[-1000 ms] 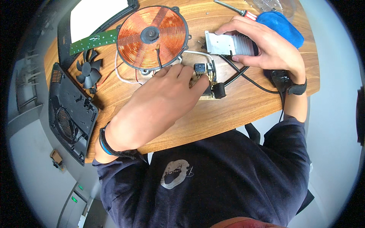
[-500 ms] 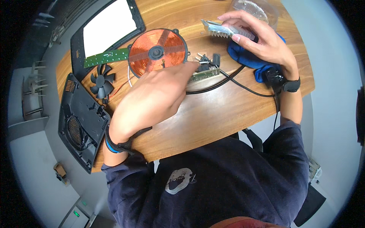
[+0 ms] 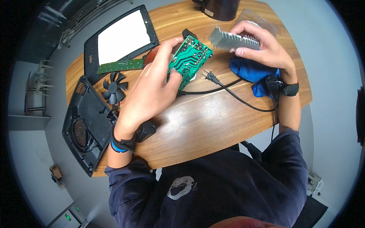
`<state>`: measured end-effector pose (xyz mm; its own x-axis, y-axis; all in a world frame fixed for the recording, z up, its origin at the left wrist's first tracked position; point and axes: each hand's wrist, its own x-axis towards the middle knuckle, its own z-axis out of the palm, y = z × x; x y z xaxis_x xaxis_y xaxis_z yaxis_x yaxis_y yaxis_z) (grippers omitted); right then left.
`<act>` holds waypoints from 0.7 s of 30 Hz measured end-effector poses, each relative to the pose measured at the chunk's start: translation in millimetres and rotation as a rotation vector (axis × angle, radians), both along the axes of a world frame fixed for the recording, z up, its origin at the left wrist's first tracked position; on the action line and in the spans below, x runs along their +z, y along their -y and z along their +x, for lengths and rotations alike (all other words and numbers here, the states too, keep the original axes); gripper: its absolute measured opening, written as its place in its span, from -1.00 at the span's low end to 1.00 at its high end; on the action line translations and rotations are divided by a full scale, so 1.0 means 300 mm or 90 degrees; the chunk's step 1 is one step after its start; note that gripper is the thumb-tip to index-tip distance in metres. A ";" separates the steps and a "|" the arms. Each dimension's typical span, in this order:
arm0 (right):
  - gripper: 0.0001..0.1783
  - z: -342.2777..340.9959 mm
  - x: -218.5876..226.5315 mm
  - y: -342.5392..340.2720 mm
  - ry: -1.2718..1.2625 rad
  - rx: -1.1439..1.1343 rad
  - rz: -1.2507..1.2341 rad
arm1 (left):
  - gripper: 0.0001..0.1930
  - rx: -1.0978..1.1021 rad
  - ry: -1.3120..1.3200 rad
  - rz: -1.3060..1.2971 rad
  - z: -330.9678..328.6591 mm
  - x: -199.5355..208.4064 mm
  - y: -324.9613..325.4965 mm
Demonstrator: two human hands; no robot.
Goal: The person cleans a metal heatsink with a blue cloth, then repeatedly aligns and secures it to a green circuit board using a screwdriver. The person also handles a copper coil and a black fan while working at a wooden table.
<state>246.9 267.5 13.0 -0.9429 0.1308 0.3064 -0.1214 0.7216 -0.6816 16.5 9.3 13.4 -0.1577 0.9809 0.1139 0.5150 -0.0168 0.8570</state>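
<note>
My left hand (image 3: 154, 81) grips a green circuit board (image 3: 194, 55) by its edges, thumb on the near side, with its printed tracks facing up. A black cord (image 3: 207, 91) runs from beside the board's lower end. In my right hand (image 3: 264, 45) is a silver finned heat sink (image 3: 232, 41), held between thumb and fingers above the table. Behind my left hand, the copper coil (image 3: 151, 55) is mostly hidden. A two-pin plug (image 3: 211, 76) lies between the board and a blue cloth (image 3: 249, 69), which is just below the heat sink.
On the left are a black fan (image 3: 114, 88), a black plastic housing (image 3: 85, 125), a long green board (image 3: 119, 66) and a black-framed panel (image 3: 125, 36). A dark round container (image 3: 220, 8) stands at the far edge, near a clear plastic tray (image 3: 253, 17).
My left hand has lifted the circuit board off the table and tilted it, its tracks now showing. The heat sink has turned slightly in my right hand. The plug now lies uncovered.
</note>
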 end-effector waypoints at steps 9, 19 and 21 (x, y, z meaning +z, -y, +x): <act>-0.58 -0.069 0.093 0.045 0.117 0.157 0.011 | -0.44 0.008 0.069 -0.022 0.020 0.034 0.000; -0.50 -0.074 -0.032 0.055 0.125 -0.004 -0.029 | -0.56 0.023 -0.025 0.033 0.030 0.008 -0.002; -0.53 -0.077 -0.031 0.059 0.160 -0.010 -0.050 | -0.57 0.026 -0.011 0.037 0.028 0.002 -0.007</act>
